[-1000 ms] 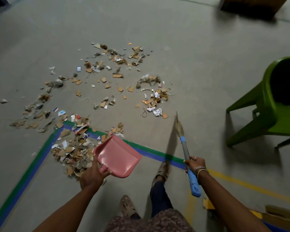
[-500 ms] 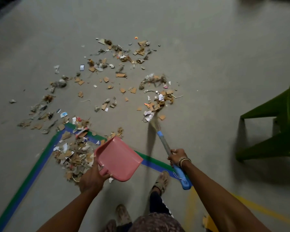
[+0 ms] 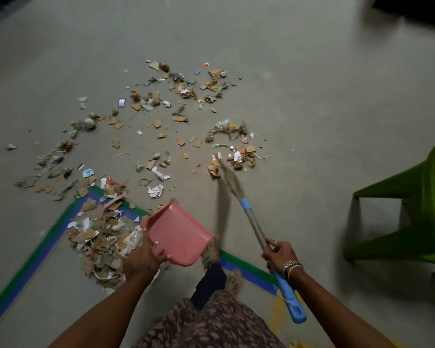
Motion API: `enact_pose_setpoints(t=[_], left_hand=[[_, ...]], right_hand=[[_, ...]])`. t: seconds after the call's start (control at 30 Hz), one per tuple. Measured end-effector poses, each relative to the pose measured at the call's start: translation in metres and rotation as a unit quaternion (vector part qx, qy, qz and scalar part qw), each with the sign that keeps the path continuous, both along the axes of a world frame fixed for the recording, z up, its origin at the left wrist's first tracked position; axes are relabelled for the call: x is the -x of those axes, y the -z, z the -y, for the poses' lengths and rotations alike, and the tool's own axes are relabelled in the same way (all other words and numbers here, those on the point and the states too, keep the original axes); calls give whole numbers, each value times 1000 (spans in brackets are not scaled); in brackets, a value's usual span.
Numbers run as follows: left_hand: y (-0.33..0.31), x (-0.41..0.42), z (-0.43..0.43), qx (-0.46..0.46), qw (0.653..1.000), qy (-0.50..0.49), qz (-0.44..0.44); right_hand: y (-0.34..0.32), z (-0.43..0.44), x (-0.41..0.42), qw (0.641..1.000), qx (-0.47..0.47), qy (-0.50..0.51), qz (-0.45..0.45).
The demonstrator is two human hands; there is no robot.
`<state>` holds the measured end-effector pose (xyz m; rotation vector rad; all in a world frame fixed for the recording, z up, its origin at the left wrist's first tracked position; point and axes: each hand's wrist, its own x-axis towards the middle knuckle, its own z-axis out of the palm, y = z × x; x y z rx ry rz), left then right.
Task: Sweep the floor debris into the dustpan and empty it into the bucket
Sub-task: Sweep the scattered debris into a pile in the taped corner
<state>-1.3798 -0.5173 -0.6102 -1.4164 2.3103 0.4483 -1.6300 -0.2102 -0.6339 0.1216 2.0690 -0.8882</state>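
Far left: green/blue tape (image 3: 33,262) runs diagonally up to a corner. Debris pile (image 3: 98,239) sits on and inside that corner: cardboard scraps, paper, wrappers. More debris (image 3: 161,116) is scattered in a wide patch on the grey floor (image 3: 299,84) beyond it.

Left hand (image 3: 141,262) is at the pile's right edge, fingers curled around the near-left end of the dustpan (image 3: 178,234). The pink pan extends up-right from the hand, inner face toward the camera, over the tape and a foot (image 3: 211,249). Can't tell if it touches the floor.

Broom (image 3: 256,229) has its long axis diagonal: bristles (image 3: 230,179) point up-left, away from the person, and the blue grip end points down-right, toward the person. The bristles are motion-blurred, their tip at the scraps on the right of the scatter. Right hand (image 3: 280,254), with bracelets at the wrist, is wrapped around the grey shaft just above the blue grip.

Far right: green chair (image 3: 412,209), well apart from the debris.
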Motion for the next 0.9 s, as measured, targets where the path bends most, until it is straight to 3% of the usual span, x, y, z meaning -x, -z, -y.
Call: enact_pose_setpoints(t=[0.17, 0.37, 0.5, 0.7, 0.9], left_hand=[[6, 16, 2, -13, 1000, -24, -5], [11, 36, 23, -15, 996, -81, -19], [13, 61, 35, -31, 992, -121, -20], [25, 105, 55, -50, 990, -134, -15], [25, 136, 54, -69, 991, -111, -32]], right_hand=[[9, 27, 39, 998, -63, 15, 9], [-6, 90, 72, 976, -78, -202, 11], [-19, 115, 108, 962, -44, -269, 28], [-28, 112, 148, 984, 0, -178, -10], [-24, 84, 197, 998, -24, 14, -64]])
